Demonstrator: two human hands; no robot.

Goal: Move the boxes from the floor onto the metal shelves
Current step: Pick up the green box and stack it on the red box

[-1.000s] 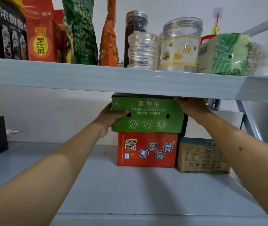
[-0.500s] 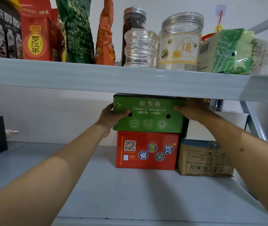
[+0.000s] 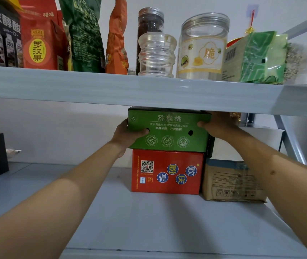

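The green box [image 3: 169, 130] sits on the red box [image 3: 166, 171] on the lower metal shelf [image 3: 149, 221], just under the upper shelf [image 3: 130, 92]. The left hand [image 3: 128, 134] grips its left end, thumb across the front; the right hand [image 3: 217, 126] grips its right end. To seat it well, the person should square its edges over the red box before letting go. Above, the ribbed clear jar [image 3: 157, 55] looks empty; the dark jar [image 3: 149, 21] holds something dark.
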